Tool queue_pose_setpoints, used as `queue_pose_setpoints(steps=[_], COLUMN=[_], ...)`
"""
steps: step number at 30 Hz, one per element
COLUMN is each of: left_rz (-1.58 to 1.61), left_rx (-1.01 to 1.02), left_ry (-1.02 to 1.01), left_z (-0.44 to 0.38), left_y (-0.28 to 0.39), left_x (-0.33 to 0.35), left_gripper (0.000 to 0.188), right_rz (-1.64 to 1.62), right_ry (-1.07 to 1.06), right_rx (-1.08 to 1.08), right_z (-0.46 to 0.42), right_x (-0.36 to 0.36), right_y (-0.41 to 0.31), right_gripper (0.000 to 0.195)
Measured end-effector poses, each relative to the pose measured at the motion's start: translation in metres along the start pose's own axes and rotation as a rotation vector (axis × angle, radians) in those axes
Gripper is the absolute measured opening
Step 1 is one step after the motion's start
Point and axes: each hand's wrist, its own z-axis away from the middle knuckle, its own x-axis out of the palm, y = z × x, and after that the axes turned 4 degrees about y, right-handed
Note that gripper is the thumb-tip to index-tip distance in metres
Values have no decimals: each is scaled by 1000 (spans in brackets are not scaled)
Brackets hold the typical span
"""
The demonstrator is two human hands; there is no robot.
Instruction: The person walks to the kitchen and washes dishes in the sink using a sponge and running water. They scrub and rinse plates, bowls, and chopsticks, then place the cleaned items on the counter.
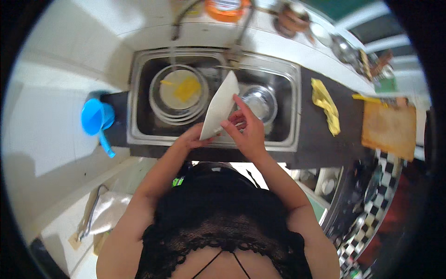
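Observation:
A white plate [220, 104], seen nearly edge-on, is tilted up over the middle of the double steel sink [213, 140]. My left hand [195, 136] grips its lower edge, partly hidden behind it. My right hand [246, 127] is at the plate's right side with fingers spread; whether it touches the plate is unclear. In the left basin, water runs from the faucet [175, 31] into a steel bowl [155, 89] on stacked dishes, which holds a pale dish with a yellow cloth or sponge [187, 89]. A shiny metal bowl [266, 99] lies in the right basin.
A blue dipper [93, 117] stands left of the sink. On the dark counter to the right lie a crumpled yellow cloth [325, 106] and a wooden cutting board [389, 129] with a yellow-handled utensil. An orange container [226, 10] and several pots line the back ledge.

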Motion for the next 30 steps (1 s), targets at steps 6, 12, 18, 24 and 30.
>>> queue_pose_setpoints(steps=[6, 12, 18, 24, 30], left_rz=[-536, -1013, -1038, -1814, -2158], left_rx=[232, 279, 401, 681, 799], left_ry=[243, 57, 319, 1022, 1011], left_z=[-12, -49, -43, 9, -6], left_y=[17, 18, 49, 66, 91], left_x=[84, 153, 106, -22, -61], left_gripper=[45, 35, 30, 23, 37], right_rz=[-143, -608, -703, -744, -898], right_ry=[206, 471, 781, 993, 1069], right_rx=[458, 636, 432, 460, 574], right_z=[42, 102, 148, 153, 142], right_x=[-86, -139, -203, -248, -269], right_y=[43, 132, 211, 273, 316], right_gripper=[58, 34, 37, 38, 31])
